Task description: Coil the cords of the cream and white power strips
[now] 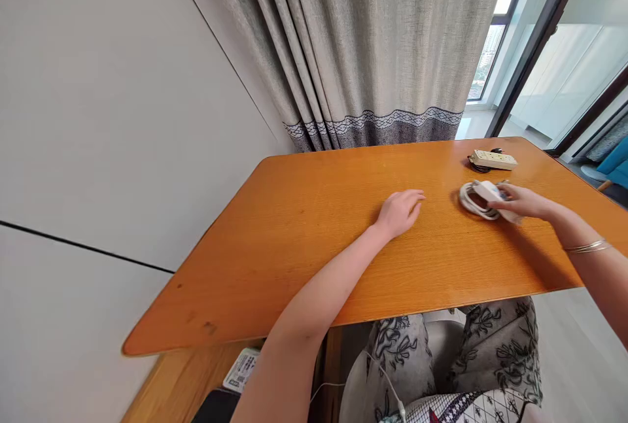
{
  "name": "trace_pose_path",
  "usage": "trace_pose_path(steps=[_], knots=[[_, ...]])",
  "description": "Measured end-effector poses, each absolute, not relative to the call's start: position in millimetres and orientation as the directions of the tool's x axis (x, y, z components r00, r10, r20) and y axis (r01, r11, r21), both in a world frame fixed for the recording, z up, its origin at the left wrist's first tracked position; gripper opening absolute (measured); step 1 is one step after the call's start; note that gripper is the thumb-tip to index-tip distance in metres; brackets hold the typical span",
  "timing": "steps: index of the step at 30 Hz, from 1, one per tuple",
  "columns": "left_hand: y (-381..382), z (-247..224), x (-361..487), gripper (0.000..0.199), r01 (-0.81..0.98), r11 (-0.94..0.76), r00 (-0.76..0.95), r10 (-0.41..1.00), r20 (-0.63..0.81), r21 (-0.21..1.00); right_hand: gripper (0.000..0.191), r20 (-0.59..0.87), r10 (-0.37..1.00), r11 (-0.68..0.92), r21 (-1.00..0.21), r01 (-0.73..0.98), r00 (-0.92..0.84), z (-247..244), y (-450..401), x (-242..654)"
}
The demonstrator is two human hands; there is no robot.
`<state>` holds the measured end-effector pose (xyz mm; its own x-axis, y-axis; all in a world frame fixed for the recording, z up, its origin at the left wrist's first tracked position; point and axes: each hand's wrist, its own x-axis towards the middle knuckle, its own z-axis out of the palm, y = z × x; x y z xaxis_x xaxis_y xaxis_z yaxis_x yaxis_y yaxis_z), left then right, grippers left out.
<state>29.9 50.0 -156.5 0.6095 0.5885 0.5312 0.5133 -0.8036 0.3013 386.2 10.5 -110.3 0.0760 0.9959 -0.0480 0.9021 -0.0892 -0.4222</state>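
Note:
My right hand [523, 202] grips a white power strip [487, 191] at the right of the wooden table [314, 214]. It looks slightly blurred, and my fingers cover part of it. Its white cord [471, 204] is coiled at the left end. Whether the strip touches the tabletop, I cannot tell. Near the middle of the table lies my left hand [400, 212], its fingers loosely bent and apart, holding nothing. Behind my right hand sits a cream power strip [494, 159] with a black cord [478, 167] bundled beside it.
A grey curtain [383, 50] hangs behind the table's far edge, and a pale wall panel [98, 96] borders the left side. Below the near edge are a white labelled box [241, 369] and a thin white cable [387, 380] by my legs. A blue chair [613, 160] stands far right.

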Motion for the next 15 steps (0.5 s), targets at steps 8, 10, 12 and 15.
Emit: trace_pose_path(steps=[8,10,12,15], knots=[[-26.2,-141.5,72.4,0.027,0.116,-0.986,0.920,0.063,0.386,-0.117,0.060,-0.100,0.940,-0.002,-0.958,0.285,-0.327,-86.1,-4.2,244.7],[-29.4,-143.8,70.8,0.026,0.282,-0.957,0.920,0.251,0.300,-0.063,0.058,-0.012,0.941,0.061,-0.977,0.205,-0.339,-78.1,-8.4,236.9],[-23.3,-147.6,63.3,0.033,0.467,-0.884,0.860,0.448,0.244,-0.020,0.059,0.079,0.943,0.131,-0.981,0.142,-0.323,-71.4,-11.8,240.6],[-4.0,-149.8,44.7,0.054,0.673,-0.739,0.722,0.667,0.183,0.038,0.060,0.188,0.953,0.215,-0.972,0.093,-0.238,-63.4,-15.7,259.6]])
